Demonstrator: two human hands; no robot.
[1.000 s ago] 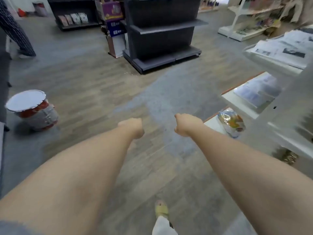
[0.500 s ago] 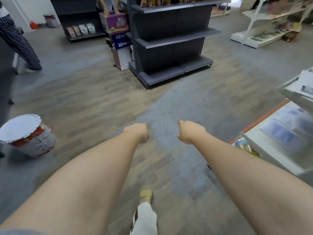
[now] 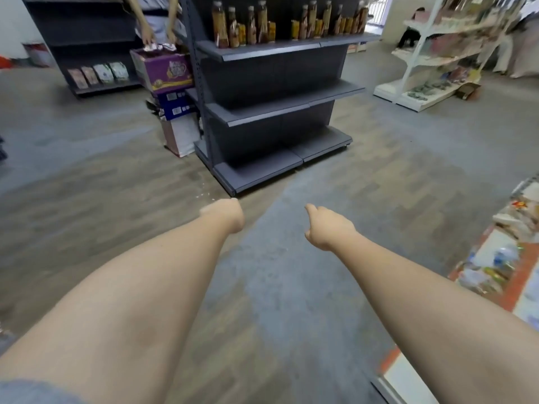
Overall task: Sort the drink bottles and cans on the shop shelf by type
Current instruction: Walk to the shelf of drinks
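Note:
A dark grey shop shelf unit (image 3: 280,112) stands ahead across the floor. Its top shelf carries amber drink bottles (image 3: 219,24) mixed with short yellow cans (image 3: 295,30) in a row. The two lower shelves show nothing on them. Both my arms stretch forward over the floor, well short of the unit. My left hand (image 3: 226,215) is curled into a fist and holds nothing. My right hand (image 3: 326,227) is also closed and empty, thumb sticking up.
Stacked cartons with a purple box (image 3: 163,70) on top stand left of the unit, where another person (image 3: 156,21) handles packets. A white rack (image 3: 431,62) stands far right. A low display with snack packs (image 3: 493,266) runs along my right. Another dark shelf (image 3: 84,45) is at back left.
My view has lifted and swung toward the grey shelf unit, so its top shelf of bottles and cans now shows. The paint bucket at left has left the view. Both fists stay closed.

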